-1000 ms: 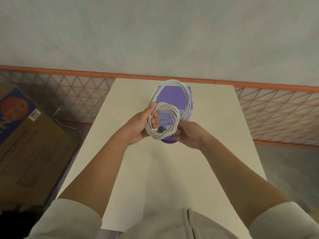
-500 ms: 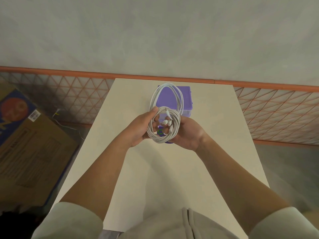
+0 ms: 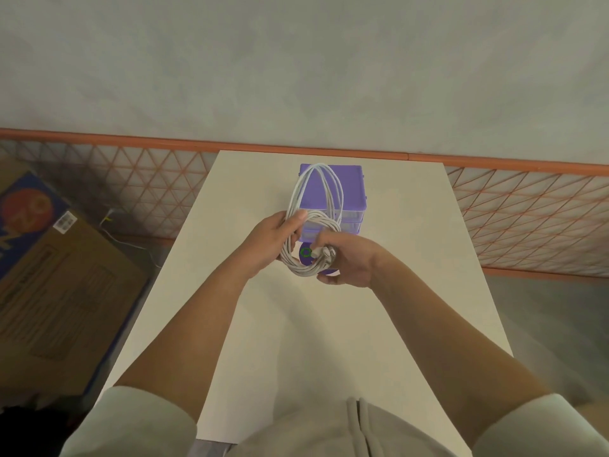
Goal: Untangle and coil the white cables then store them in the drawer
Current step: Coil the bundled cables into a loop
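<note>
Table (image 3: 296, 341): cream, far edge against wall.
Wall (image 3: 296, 61): plain grey.
Rail (image 3: 99, 140): orange, over triangle-patterned lattice (image 3: 527, 219).
Cardboard box (image 3: 59, 291): on floor, left of table, barcode label.
White wire (image 3: 131, 245): beside box.

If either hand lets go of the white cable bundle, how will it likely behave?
The white cable bundle is probably floppy: its tall loops arch loosely. It would likely spring apart, since no tie is visible and both the left hand and right hand pinch it. It seems light.

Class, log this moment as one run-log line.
left hand: gripping white cables | right hand: gripping coil | purple drawer unit: behind, closed
</note>
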Motion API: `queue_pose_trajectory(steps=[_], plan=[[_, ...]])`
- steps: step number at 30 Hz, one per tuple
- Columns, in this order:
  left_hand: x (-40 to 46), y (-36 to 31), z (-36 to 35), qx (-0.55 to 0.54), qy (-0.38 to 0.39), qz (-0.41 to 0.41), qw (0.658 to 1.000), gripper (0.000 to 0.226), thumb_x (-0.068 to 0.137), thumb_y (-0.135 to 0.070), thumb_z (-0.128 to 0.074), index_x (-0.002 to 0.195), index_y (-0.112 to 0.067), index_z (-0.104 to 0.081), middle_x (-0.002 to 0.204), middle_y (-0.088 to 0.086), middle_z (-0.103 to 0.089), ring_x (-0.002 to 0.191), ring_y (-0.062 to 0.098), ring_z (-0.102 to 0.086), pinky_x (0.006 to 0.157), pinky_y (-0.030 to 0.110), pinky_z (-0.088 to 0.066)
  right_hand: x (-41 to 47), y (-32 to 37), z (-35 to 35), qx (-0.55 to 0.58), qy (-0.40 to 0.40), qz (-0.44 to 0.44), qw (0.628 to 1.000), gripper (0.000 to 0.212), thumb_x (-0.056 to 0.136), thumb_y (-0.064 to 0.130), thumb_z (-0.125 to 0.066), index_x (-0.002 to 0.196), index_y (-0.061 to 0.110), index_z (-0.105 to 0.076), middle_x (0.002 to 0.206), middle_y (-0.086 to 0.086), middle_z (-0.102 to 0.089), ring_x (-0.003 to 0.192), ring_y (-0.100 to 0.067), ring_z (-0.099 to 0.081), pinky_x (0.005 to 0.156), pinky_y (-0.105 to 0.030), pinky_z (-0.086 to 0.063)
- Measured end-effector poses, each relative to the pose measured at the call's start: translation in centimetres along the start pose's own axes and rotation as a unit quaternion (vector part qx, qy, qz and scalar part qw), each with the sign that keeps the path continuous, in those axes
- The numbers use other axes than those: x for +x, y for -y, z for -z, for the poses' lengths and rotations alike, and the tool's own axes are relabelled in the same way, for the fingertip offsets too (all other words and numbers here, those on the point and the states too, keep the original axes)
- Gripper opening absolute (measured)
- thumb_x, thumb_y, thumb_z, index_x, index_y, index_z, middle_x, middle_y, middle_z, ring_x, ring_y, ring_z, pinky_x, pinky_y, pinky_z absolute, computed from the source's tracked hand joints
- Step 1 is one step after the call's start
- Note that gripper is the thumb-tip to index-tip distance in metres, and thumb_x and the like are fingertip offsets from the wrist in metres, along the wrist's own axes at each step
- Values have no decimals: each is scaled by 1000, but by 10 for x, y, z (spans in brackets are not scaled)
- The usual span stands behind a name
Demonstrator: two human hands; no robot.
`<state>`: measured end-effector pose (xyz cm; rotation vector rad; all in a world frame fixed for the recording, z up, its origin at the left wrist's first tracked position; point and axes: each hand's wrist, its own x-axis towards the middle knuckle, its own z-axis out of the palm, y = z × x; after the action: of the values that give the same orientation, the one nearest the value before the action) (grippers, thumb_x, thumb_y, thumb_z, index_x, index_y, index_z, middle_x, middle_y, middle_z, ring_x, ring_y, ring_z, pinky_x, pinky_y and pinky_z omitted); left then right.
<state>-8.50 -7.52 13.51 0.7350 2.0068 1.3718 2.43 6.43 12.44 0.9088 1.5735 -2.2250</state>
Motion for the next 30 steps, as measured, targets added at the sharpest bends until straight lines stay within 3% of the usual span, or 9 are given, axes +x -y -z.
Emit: queue_pose_trajectory(steps=[3,5,10,15,19,23,25,28,30], plan=[[2,2,0,60,-26,-26,998,41,97,-50,-48,74,-17,-54,62,-6,-51,53,6,-47,54,16,-40,4,-1,0,-91,-66,-4,994,18,80,22,-69,97,15,-68,86,-2,-65,80,-17,-62,76,-34,-56],[4,6,-2,84,-35,-39,995,39,97,-49,-50,73,-18,-53,62,-6,-52,53,5,-47,57,18,-40,4,0,-4,-192,-120,-4,974,28,82,30,-67,102,12,-67,85,-2,-65,75,-16,-62,68,-30,-56],[6,12,-7,120,-63,-60,989,37,96,-49,-51,83,-15,-58,66,-2,-54,57,7,-48,62,24,-40,2,-2,-15,-425,-183,27,886,36,91,37,-49,66,13,-56,63,0,-55,53,-17,-48,55,-26,-39],[7,18,-4,153,-95,-66,982,43,97,-51,-49,85,-11,-57,65,-1,-55,63,17,-52,66,35,-44,2,-2,-19,-431,-104,11,896,34,99,32,-38,75,12,-52,76,-2,-57,61,-20,-56,58,-28,-47],[10,26,10,147,-172,-60,972,52,96,-56,-47,89,-6,-57,73,14,-61,72,33,-60,72,47,-50,-1,-8,-11,-444,-30,57,894,39,103,38,-36,83,10,-53,76,3,-52,60,-14,-57,57,-24,-41],[9,32,29,142,-243,-60,958,57,96,-58,-44,84,-3,-53,75,16,-62,74,34,-60,71,48,-50,-8,-15,-2,-466,42,27,884,38,104,40,-37,93,10,-57,79,3,-55,64,-12,-60,66,-26,-45],[8,30,31,126,-255,-53,957,58,97,-56,-45,85,0,-53,76,17,-62,73,29,-60,71,44,-48,-5,-19,3,-492,38,2,870,37,103,40,-38,93,11,-59,81,2,-59,66,-13,-61,66,-26,-45],[5,26,21,86,-240,-45,966,56,98,-50,-48,88,5,-53,72,12,-57,60,6,-54,64,30,-41,4,-25,6,-552,-30,-16,833,30,97,37,-46,85,15,-63,92,-3,-67,76,-19,-62,72,-29,-44],[4,23,13,75,-228,-45,970,52,98,-48,-49,88,4,-54,69,5,-55,60,9,-51,62,26,-39,9,-28,4,-598,-91,13,796,21,92,36,-52,102,19,-60,101,-2,-65,93,-24,-58,84,-36,-39]])
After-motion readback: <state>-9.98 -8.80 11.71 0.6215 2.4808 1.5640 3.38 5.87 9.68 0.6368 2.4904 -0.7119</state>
